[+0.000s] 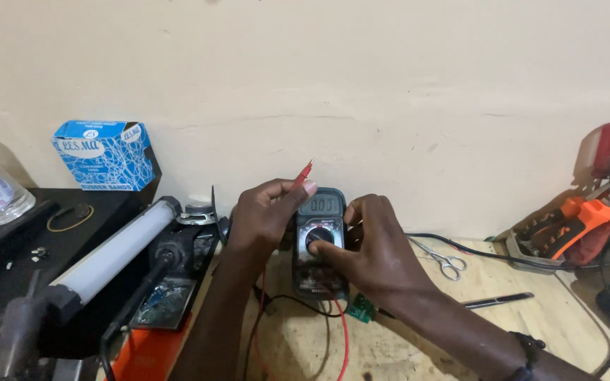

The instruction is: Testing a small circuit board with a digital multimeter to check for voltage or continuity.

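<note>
Plywood bench point(531, 331) | left hand point(266, 215) grip pinching red probe point(303, 173) | right hand point(375, 247) fingers on multimeter point(319, 233) dial | scissors point(440, 257) near

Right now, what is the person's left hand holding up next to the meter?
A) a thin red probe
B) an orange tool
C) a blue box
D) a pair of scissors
A: the left hand pinches a thin red probe that points up beside the multimeter, while the scissors lie on the wooden bench, untouched.
</note>
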